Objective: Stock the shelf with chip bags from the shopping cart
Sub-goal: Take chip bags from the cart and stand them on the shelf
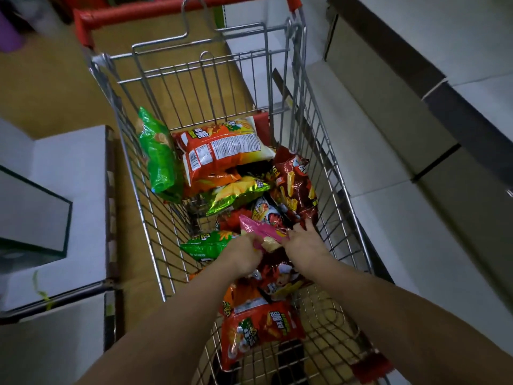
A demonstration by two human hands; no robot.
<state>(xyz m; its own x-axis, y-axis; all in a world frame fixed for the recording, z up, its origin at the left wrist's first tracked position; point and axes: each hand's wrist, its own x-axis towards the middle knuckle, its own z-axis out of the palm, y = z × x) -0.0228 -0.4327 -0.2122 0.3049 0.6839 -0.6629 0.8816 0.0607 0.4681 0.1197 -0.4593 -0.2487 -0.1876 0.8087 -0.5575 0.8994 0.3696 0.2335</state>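
Progress: early going, by the look of it. Your shopping cart (302,112) is loaded with chip bags, and the white shelf (388,140) to the right of the cart shows no bag on the boards you can see.
Hands: both are down in the cart on the pink bag (259,229). Your left hand (244,257) curls round its near end; your right hand (306,243) has its fingers on the other end, though how firm that hold is I cannot tell.
Pink bag: on top of the pile, mid-cart, not yet out of the basket.
Left to do: nearly all of it, I'd say. The green bag (158,154) leans on the cart's left wall, the big orange bag (219,151) lies at the far end, the dark red bag (295,182) sits by the right wall.
Around: a pale cabinet (55,190) stands left of the cart.
In the way: the cart's wire right wall stands between the bags and the shelf, so you lift up and over.
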